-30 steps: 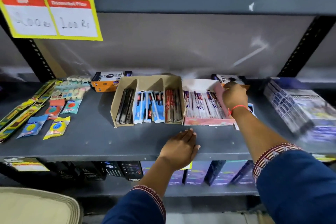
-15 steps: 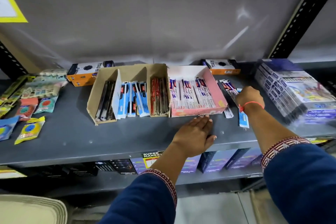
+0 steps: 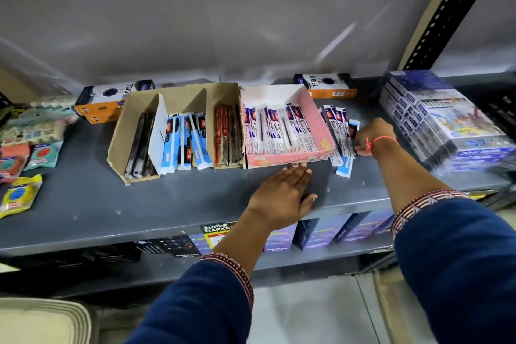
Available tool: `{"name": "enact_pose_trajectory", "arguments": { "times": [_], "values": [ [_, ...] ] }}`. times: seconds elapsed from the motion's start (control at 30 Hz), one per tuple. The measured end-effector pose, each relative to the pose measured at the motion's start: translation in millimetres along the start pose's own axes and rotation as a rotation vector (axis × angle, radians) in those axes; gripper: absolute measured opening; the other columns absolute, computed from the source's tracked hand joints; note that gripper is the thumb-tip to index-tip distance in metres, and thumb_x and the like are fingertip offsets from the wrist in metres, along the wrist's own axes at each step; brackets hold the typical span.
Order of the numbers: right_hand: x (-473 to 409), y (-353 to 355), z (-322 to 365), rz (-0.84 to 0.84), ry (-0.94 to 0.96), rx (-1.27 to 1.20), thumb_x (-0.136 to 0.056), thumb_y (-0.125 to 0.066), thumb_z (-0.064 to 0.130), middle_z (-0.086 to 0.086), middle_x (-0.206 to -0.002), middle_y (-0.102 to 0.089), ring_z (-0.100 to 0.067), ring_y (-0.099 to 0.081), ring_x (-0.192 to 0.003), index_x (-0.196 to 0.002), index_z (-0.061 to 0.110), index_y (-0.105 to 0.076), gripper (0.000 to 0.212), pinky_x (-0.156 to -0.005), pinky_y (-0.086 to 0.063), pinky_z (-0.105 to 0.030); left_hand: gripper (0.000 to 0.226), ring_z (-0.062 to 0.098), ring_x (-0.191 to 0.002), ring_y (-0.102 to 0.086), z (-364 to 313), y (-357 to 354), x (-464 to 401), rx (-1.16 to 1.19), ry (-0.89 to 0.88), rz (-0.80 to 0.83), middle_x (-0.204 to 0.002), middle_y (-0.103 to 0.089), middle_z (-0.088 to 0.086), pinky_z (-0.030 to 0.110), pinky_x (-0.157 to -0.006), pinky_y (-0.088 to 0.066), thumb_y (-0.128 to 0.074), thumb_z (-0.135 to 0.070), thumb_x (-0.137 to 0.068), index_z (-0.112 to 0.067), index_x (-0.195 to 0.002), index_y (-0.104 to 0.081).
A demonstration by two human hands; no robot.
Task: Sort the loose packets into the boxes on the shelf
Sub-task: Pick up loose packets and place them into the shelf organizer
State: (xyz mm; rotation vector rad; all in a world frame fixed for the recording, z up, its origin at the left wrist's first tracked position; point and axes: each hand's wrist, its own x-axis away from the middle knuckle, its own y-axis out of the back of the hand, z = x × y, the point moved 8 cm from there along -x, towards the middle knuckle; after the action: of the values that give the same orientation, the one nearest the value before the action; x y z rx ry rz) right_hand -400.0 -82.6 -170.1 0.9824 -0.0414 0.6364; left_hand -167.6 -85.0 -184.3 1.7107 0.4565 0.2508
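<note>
A brown cardboard box point(image 3: 134, 126) with dividers holds black, blue and red stick packets on the grey shelf point(image 3: 167, 204). Touching its right side, a pink box point(image 3: 317, 123) holds white stick packets. Loose packets point(image 3: 336, 131), white ones and a blue one, lie on the shelf just right of the pink box. My right hand point(image 3: 372, 135) rests on their right edge, fingers curled onto the pile. My left hand point(image 3: 282, 195) lies flat and open on the shelf in front of the pink box, fingertips at its front wall.
Two orange-and-black boxes point(image 3: 111, 100) point(image 3: 326, 86) stand at the back. A stack of purple-blue packs point(image 3: 441, 126) fills the right end, close to my right wrist. Colourful pouches point(image 3: 19, 193) lie at the left. More boxes stand on the shelf below point(image 3: 321, 234).
My right hand left the pink box's back corner and came down to the loose packets on its right. The left hand stayed flat on the shelf. The view tilted downward.
</note>
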Motion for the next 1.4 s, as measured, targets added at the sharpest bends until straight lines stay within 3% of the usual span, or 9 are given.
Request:
{"name": "enact_pose_trajectory", "arguments": {
  "times": [0.07,0.27,0.43,0.53,0.63,0.73,1.0,1.1,1.4],
  "values": [
    [12,3,10,0.02,0.01,0.032,-0.078,-0.061,-0.006,-0.025,-0.11,-0.067,-0.035,-0.068,-0.083,-0.105,-0.01,-0.062,0.027,-0.073,-0.061,-0.042,0.056,0.021,-0.141,-0.016,1,-1,0,0.008,-0.001,-0.002,-0.154,-0.02,0.011,0.027,-0.112,-0.004,-0.029,-0.04,-0.1,-0.007,-0.145,-0.021],
    [15,-5,21,0.049,0.05,0.132,-0.076,-0.07,0.006,-0.02,-0.114,-0.063,-0.035,-0.059,-0.105,-0.116,-0.003,-0.062,0.041,-0.099,-0.049,-0.046,0.075,0.024,-0.139,-0.023,0,-4,0,0.015,-0.007,-0.007,-0.151,-0.027,0.013,0.029,-0.112,-0.007,-0.007,-0.05,-0.087,-0.005,-0.143,-0.028],
    [15,-14,24,0.081,0.065,0.12,-0.084,-0.052,-0.005,-0.021,-0.087,-0.06,-0.032,-0.059,-0.089,-0.094,-0.01,-0.063,0.016,-0.065,-0.057,-0.029,0.069,0.023,-0.139,-0.022,1,-4,-1,0.016,0.008,-0.004,-0.151,-0.027,0.012,0.028,-0.112,-0.007,-0.014,-0.047,-0.089,-0.006,-0.143,-0.027],
    [18,-13,26,0.073,0.061,0.135,-0.084,-0.053,-0.002,-0.025,-0.103,-0.062,-0.03,-0.057,-0.088,-0.097,-0.006,-0.065,0.017,-0.05,-0.055,-0.024,0.069,0.023,-0.139,-0.022,2,-5,-1,0.019,0.011,-0.005,-0.151,-0.027,0.013,0.029,-0.112,-0.007,-0.013,-0.047,-0.089,-0.006,-0.143,-0.028],
    [17,-9,28,0.008,0.108,0.189,-0.087,-0.051,0.0,-0.029,-0.115,-0.063,-0.037,-0.06,-0.109,-0.116,-0.012,-0.06,0.033,-0.086,-0.053,-0.034,0.073,0.023,-0.139,-0.023,1,-4,-1,0.015,0.008,-0.014,-0.151,-0.028,0.013,0.029,-0.113,-0.008,-0.008,-0.049,-0.088,-0.006,-0.143,-0.028],
    [11,-3,27,-0.006,0.126,0.234,-0.085,-0.052,-0.004,-0.031,-0.106,-0.065,-0.036,-0.06,-0.099,-0.115,-0.014,-0.06,0.033,-0.095,-0.047,-0.04,0.068,0.022,-0.14,-0.019,2,-5,0,0.007,0.013,0.002,-0.153,-0.024,0.011,0.028,-0.112,-0.005,-0.014,-0.046,-0.09,-0.007,-0.144,-0.025],
    [17,0,14,0.031,0.105,0.241,-0.075,-0.061,-0.01,-0.03,-0.104,-0.066,-0.037,-0.066,-0.094,-0.101,-0.012,-0.066,0.027,-0.085,-0.052,-0.039,0.055,0.021,-0.14,-0.018,2,-3,1,0.005,0.006,-0.02,-0.154,-0.022,0.01,0.027,-0.112,-0.004,-0.03,-0.038,-0.1,-0.008,-0.145,-0.023],
    [17,-2,9,0.106,0.044,0.148,-0.076,-0.057,-0.012,-0.021,-0.073,-0.057,-0.029,-0.056,-0.061,-0.076,-0.009,-0.062,0.006,-0.061,-0.049,-0.033,0.055,0.021,-0.14,-0.018,1,-2,1,0.004,-0.008,-0.031,-0.154,-0.022,0.011,0.027,-0.113,-0.004,-0.031,-0.038,-0.1,-0.007,-0.145,-0.022],
    [19,-3,-14,0.251,-0.105,-0.173,-0.084,-0.058,-0.008,-0.006,-0.046,-0.034,-0.014,-0.028,-0.045,-0.052,0.009,-0.039,0.041,-0.039,-0.028,-0.013,0.055,0.024,-0.139,-0.021,2,-1,-1,0.016,-0.009,-0.035,-0.152,-0.025,0.014,0.03,-0.113,-0.008,-0.036,-0.036,-0.099,-0.005,-0.143,-0.026]
  ]
}}
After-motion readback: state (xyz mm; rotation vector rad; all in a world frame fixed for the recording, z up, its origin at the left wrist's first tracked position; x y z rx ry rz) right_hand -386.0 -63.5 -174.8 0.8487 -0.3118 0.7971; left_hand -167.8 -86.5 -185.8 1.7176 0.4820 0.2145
